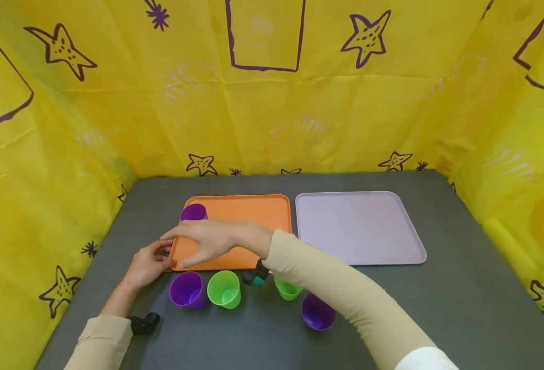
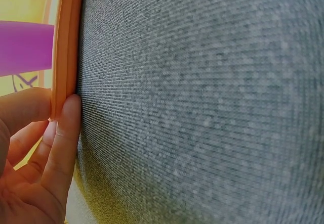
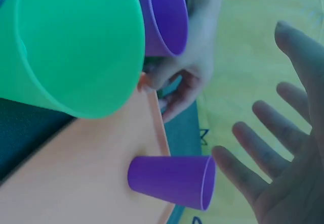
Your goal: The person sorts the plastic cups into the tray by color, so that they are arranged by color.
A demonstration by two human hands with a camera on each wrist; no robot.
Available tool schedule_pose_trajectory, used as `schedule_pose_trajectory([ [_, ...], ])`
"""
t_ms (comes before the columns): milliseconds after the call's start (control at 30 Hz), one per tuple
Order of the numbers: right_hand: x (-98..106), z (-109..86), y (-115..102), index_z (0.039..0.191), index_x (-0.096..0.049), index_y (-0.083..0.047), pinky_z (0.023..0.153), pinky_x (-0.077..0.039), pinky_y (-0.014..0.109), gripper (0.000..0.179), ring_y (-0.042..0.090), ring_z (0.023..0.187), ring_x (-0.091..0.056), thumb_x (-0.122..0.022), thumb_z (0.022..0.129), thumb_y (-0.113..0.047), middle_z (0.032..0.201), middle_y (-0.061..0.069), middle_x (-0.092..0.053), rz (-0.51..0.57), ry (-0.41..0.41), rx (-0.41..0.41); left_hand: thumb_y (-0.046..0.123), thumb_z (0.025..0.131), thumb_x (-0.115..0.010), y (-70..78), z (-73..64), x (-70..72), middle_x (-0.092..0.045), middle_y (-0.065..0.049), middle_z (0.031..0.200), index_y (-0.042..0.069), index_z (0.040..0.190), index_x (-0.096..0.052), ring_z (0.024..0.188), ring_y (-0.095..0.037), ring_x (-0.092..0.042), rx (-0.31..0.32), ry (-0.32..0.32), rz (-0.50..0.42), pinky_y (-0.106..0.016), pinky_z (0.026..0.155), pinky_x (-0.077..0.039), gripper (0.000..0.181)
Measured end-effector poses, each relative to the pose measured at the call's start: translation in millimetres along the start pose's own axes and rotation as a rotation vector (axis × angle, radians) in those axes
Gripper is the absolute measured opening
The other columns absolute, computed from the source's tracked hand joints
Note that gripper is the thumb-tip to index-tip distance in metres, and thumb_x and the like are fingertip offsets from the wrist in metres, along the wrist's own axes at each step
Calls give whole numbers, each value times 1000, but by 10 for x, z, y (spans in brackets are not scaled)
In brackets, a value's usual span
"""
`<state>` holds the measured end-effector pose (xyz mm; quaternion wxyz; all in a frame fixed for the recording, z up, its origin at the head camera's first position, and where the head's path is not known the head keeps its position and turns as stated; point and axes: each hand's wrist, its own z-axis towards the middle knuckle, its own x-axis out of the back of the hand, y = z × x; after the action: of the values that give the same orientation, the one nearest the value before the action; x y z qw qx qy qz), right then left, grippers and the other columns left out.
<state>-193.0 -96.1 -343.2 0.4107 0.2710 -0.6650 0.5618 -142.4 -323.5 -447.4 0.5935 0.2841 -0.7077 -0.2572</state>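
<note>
Near the front left corner of the orange tray (image 1: pixel 249 208), my left hand (image 1: pixel 146 264) pinches the rim between thumb and fingers. My right hand (image 1: pixel 214 239) hovers over the tray's left part, fingers spread and holding nothing. Just beyond it, a purple cup (image 1: pixel 194 211) stands upright on the tray near the left edge, its lower part hidden by the hand in the head view. In front of the tray are another purple cup (image 1: pixel 187 291) and a green cup (image 1: pixel 224 289), side by side on the table.
Under the right forearm are a second green cup (image 1: pixel 288 289), partly covered by the sleeve, and a purple cup (image 1: pixel 318 312). A pale lilac tray (image 1: pixel 355 226) lies right of the orange one. Yellow patterned cloth (image 1: pixel 272 113) surrounds the grey table (image 1: pixel 438 308).
</note>
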Motion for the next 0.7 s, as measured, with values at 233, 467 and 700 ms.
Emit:
schedule_pose_trajectory([
  [233,-94,-27,-65,143,-32,-17,101,-26,9,69,0,125,-35,-62,85,-40,139,-7,-40,4,-82,-11,17,82,-68,13,-10,14,-62,-25,105,-5,127,-46,85,-27,-66,19,-13,29,-29,66,-56,54],
  [467,-185,-40,-87,143,-31,-19,102,-24,8,70,-2,127,-31,-63,84,-41,142,-8,-36,16,-168,-25,10,82,-68,16,-5,-9,-54,-28,114,-8,130,-43,84,-25,-66,-13,-9,-57,-27,63,-56,57],
  [700,-287,-38,-74,144,-30,-17,100,-24,7,74,1,126,-33,-64,83,-40,142,-5,-36,4,-219,4,8,79,-69,8,-5,-10,-57,-27,112,-6,128,-47,87,-28,-64,-30,24,3,-21,60,-53,56],
])
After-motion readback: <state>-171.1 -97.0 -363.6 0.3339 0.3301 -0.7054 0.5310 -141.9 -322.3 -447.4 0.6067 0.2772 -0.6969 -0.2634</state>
